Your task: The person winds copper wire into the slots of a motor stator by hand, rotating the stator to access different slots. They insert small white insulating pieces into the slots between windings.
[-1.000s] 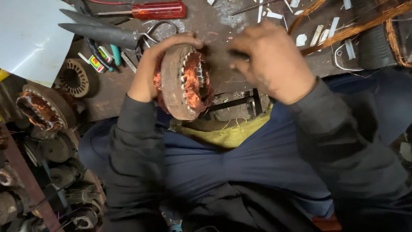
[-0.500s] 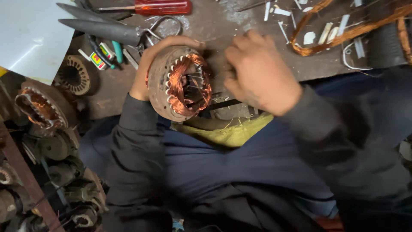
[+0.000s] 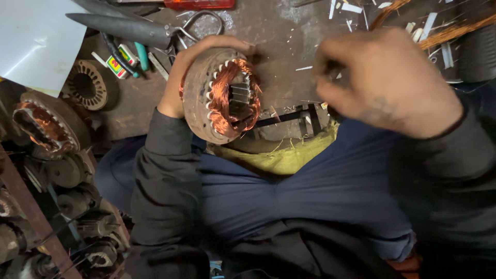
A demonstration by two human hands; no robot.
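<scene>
Two hands are working over the lap: the left hand (image 3: 178, 85) is gripping a motor stator (image 3: 219, 95), its open bore facing right toward the right hand (image 3: 385, 82), which is hovering blurred, grip unclear, just beside it. Scissors (image 3: 139, 28) are lying farther off.

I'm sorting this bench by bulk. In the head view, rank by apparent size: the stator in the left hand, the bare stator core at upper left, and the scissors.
1. Stator, though nearness to the camera enlarges it.
2. Scissors, long but slim.
3. Bare stator core.
</scene>
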